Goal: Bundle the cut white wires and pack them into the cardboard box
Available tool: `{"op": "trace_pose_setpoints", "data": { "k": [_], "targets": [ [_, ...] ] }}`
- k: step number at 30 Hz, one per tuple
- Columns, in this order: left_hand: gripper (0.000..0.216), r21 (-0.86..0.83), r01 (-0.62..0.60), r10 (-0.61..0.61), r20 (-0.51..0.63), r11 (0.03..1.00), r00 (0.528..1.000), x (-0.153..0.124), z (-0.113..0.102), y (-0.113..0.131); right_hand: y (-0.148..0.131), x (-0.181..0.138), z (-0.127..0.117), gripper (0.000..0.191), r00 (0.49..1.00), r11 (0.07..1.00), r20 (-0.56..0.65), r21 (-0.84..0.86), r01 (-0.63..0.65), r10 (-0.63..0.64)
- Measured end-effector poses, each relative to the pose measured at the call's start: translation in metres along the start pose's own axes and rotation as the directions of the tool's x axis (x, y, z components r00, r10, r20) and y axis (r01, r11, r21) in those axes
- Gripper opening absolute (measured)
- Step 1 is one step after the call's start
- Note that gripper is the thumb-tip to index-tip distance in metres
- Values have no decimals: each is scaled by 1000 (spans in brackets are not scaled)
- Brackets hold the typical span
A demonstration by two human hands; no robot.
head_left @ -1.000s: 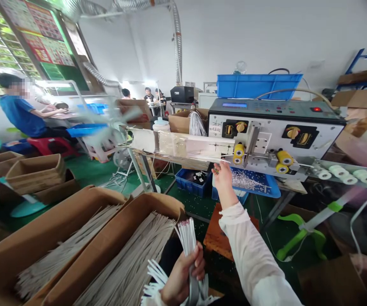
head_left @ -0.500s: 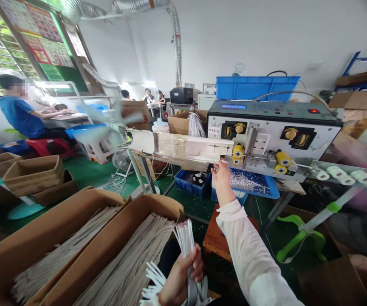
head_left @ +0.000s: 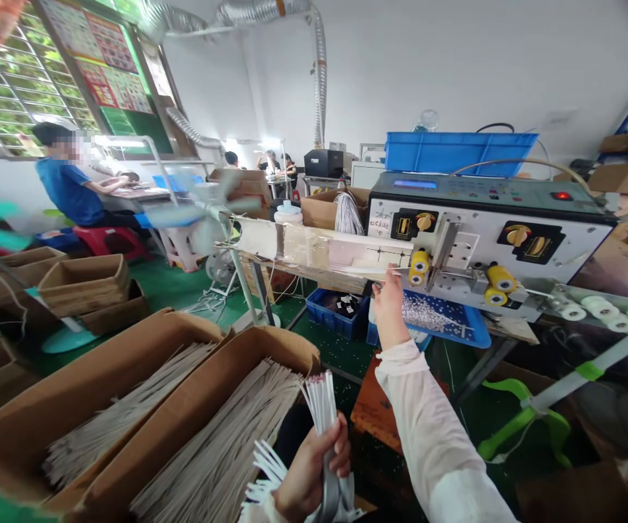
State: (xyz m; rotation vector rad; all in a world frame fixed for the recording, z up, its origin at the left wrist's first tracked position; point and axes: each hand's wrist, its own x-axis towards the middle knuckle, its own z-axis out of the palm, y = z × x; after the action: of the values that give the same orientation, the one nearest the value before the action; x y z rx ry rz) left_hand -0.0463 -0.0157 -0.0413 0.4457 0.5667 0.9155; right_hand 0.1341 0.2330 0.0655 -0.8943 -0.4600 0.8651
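A person's left hand [head_left: 314, 468], closed firmly around a bundle of white wires [head_left: 322, 407] at 6 o'clock, holds the strands upright, with a grey band [head_left: 331, 495] showing at the fist and loose ends splaying out beneath it. The right hand [head_left: 387, 305], reaching out at 12 o'clock from a white sleeve [head_left: 428, 436], is raised with its fingers drawn together just beside the yellow rollers [head_left: 419, 267] of a wire-processing machine [head_left: 488, 218]; whether they pinch a strand is too fine to tell. A grip well below the tips, it appears, keeps them gathered and clear of the cardboard cartons [head_left: 183, 407] of grey-white cable [head_left: 216, 443] at 8 o'clock. Beyond, a blue tray of small white pieces [head_left: 434, 319] sits below the machine at 1 o'clock, and a person in a blue shirt [head_left: 66, 192] is seated at a counter [head_left: 134, 193] at 10 o'clock.
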Motion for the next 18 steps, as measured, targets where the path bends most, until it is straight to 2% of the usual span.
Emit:
{"op": "trace_pose_setpoints", "data": {
  "k": [3, 5, 7, 9, 10, 12, 14, 15, 16, 17, 18],
  "targets": [
    [44, 6, -5, 5, -1, 1000, 1000, 1, 2, 4, -4, -4, 2, 44, 996, 992, 40, -96, 79, -76],
    [44, 16, -27, 27, -1, 1000, 1000, 2, 4, 9, -7, -18, -2, 43, 981, 969, 57, -158, 190, -183],
    [43, 33, -57, 57, -2, 998, 998, 2, 6, 18, -13, -41, -16, 40, 934, 915, 131, -196, 352, -331],
    [42, 60, -90, 91, -6, 994, 996, 1, 9, 31, -23, -72, -40, 37, 840, 836, 359, -224, 501, -407],
    [41, 79, -104, 105, -9, 991, 994, -1, 10, 38, -30, -88, -54, 35, 766, 797, 523, -241, 554, -374],
    [38, 133, -129, 131, -13, 983, 991, -3, 12, 50, -44, -122, -82, 32, 571, 749, 807, -284, 599, -151],
    [36, 204, -130, 140, -38, 970, 989, -3, 13, 54, -57, -153, -104, 30, 368, 726, 924, -322, 608, 103],
    [36, 237, -111, 130, -66, 965, 989, -1, 14, 53, -62, -166, -112, 27, 297, 723, 934, -343, 600, 196],
    [37, 265, -73, 105, -109, 962, 989, 2, 16, 48, -66, -176, -118, 25, 264, 718, 928, -372, 588, 265],
    [39, 286, -17, 67, -167, 958, 984, 5, 18, 41, -69, -184, -123, 22, 269, 699, 910, -415, 582, 316],
    [41, 294, 47, 22, -225, 955, 974, 8, 20, 32, -72, -188, -128, 21, 310, 660, 882, -472, 585, 356]
  ]
}}
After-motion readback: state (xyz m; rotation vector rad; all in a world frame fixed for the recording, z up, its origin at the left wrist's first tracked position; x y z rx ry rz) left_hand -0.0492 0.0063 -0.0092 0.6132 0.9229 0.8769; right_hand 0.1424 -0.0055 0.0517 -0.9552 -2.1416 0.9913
